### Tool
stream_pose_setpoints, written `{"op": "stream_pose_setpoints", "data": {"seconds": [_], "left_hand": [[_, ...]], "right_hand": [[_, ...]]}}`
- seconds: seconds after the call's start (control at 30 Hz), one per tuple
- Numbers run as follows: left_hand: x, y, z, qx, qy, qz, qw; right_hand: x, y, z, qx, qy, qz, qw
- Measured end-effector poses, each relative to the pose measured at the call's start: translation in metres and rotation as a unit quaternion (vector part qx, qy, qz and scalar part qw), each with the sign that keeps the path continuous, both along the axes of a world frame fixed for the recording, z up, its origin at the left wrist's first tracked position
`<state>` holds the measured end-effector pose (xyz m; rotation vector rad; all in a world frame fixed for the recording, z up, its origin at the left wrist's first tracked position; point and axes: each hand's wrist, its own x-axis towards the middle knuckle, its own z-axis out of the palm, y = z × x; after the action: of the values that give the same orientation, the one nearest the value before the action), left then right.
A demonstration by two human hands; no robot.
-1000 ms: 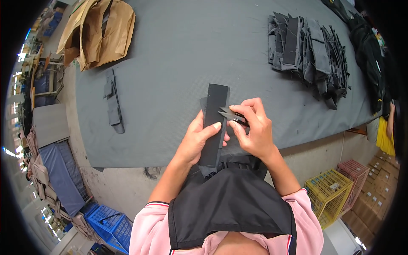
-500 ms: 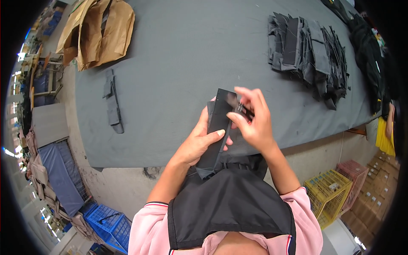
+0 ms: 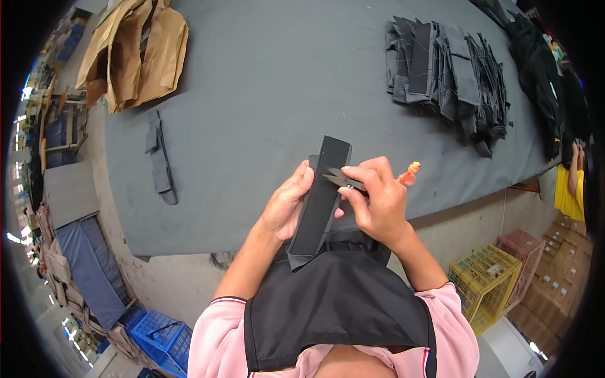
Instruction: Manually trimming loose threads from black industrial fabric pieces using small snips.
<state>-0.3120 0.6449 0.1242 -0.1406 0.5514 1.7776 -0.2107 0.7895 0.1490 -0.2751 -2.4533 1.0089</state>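
My left hand (image 3: 288, 200) grips a long dark strip of fabric (image 3: 320, 195), its thumb along the left edge and fingertips showing past the right edge. The strip slants upward above my apron, over the near table edge. My right hand (image 3: 380, 200) pinches a pair of thread snips (image 3: 340, 177), whose pointed metal blades lie over the strip's face. An orange tie (image 3: 411, 171) sticks out behind that hand, apparently at the snips' handle end. Whether the blades touch the fabric I cannot tell.
A grey cloth-covered table (image 3: 265, 82) spreads ahead. At its far right lies a pile of dark fabric pieces (image 3: 447, 82); on the left are a small dark piece (image 3: 162, 157) and a brown paper bag (image 3: 142, 57). Blue (image 3: 162, 337) and yellow (image 3: 482, 277) crates stand below.
My right hand has moved down a little, bringing the snips' blades across the strip. My left thumb has shifted from the strip's face to its left edge. The orange tie has come into view.
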Motion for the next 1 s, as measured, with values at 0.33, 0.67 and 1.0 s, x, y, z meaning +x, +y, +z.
{"op": "stream_pose_setpoints", "data": {"seconds": [0.33,0.67,1.0], "left_hand": [[0.0,0.005,0.014,-0.094,0.153,-0.075,0.981],[-0.015,0.0,0.025,-0.225,0.503,-0.126,0.825],[-0.004,0.007,0.029,-0.271,0.673,-0.044,0.687]], "right_hand": [[-0.031,0.039,0.019,-0.138,-0.044,0.026,0.989],[-0.029,0.041,0.006,-0.301,-0.153,0.128,0.933],[-0.004,0.02,-0.024,-0.744,-0.003,0.002,0.668]]}}
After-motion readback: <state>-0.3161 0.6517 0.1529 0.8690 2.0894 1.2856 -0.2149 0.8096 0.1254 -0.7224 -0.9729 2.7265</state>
